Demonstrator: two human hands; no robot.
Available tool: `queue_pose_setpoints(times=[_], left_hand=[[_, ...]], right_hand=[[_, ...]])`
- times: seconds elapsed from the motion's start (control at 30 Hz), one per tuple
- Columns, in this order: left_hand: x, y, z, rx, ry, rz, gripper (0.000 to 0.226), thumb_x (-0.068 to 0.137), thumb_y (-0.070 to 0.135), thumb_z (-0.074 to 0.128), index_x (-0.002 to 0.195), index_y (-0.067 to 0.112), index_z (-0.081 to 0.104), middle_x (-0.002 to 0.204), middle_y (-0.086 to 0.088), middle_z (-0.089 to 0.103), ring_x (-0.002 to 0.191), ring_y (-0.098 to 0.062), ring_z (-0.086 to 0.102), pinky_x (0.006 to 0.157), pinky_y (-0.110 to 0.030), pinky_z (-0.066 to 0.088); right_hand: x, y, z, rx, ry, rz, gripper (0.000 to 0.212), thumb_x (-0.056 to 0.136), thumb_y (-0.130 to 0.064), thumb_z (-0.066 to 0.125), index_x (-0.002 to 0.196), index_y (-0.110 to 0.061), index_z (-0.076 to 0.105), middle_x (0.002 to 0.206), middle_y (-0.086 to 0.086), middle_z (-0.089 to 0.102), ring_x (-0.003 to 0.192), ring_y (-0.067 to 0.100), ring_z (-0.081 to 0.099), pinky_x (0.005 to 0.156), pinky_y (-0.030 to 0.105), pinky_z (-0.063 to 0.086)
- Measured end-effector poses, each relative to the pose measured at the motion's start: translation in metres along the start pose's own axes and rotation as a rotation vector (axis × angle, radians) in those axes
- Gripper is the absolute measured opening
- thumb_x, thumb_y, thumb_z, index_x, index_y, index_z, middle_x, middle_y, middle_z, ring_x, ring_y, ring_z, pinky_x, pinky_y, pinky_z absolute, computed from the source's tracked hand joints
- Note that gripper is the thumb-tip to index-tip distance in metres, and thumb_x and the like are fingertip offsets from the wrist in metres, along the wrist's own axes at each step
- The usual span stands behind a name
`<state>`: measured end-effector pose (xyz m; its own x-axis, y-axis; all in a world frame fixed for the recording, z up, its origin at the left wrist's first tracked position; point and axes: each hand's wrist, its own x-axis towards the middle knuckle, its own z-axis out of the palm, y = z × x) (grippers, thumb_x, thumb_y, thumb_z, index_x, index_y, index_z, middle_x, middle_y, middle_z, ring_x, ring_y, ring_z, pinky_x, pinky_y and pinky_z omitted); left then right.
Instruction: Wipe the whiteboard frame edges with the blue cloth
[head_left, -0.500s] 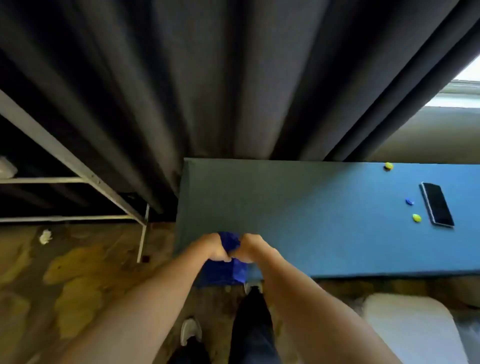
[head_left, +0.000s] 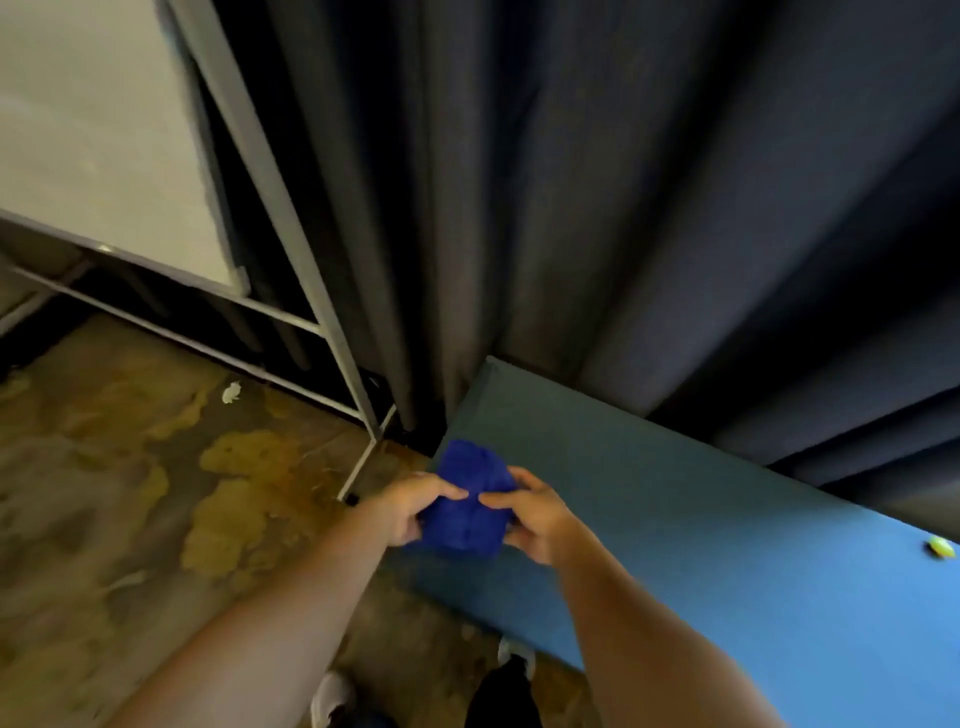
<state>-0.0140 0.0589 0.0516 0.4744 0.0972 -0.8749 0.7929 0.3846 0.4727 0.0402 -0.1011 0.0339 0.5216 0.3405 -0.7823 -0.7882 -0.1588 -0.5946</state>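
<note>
A bunched blue cloth (head_left: 470, 506) sits between both hands over the near left corner of the blue table. My left hand (head_left: 410, 512) grips its left side with the thumb on top. My right hand (head_left: 535, 514) grips its right side, fingers pressed into the fabric. The whiteboard (head_left: 98, 145) stands at the upper left, its pale surface tilted, with a grey frame edge (head_left: 130, 257) along the bottom and a metal stand leg (head_left: 291, 218) running down its right side. The hands are well apart from the board.
A blue table (head_left: 701, 519) fills the lower right, with a small yellow-green object (head_left: 941, 546) near its right end. Dark curtains (head_left: 571, 208) hang behind. The stained floor (head_left: 156, 493) has a white scrap (head_left: 231, 392) on it. My shoes show at the bottom.
The view has swung left and up, bringing the whiteboard into sight. Both hands have lifted the cloth slightly and spread it, with fingers now on top of it.
</note>
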Motion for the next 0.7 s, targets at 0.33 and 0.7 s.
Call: queue_pose_setpoints(times=[0.33,0.7], left_hand=[[-0.117,0.116,-0.171,-0.225,0.059,0.503,0.028,0.087,0.001,0.065,0.112,0.012,0.067,0.111,-0.013,0.073,0.101,-0.03,0.069,0.078,-0.042,0.058],[-0.213,0.179,-0.376,-0.25,0.215,0.797,0.019,0.085,0.014,0.071,0.103,0.019,0.072,0.1,-0.007,0.078,0.092,-0.028,0.073,0.07,-0.04,0.061]], right_hand=[[-0.025,-0.135,0.215,-0.04,-0.292,-0.36,0.044,0.077,0.004,0.076,0.114,-0.017,0.066,0.107,0.01,0.075,0.092,0.03,0.074,0.067,0.043,0.061],[-0.066,-0.18,0.45,-0.108,-0.472,-0.508,0.042,0.082,-0.001,0.075,0.12,-0.016,0.065,0.113,0.013,0.073,0.102,0.036,0.07,0.082,0.053,0.06]])
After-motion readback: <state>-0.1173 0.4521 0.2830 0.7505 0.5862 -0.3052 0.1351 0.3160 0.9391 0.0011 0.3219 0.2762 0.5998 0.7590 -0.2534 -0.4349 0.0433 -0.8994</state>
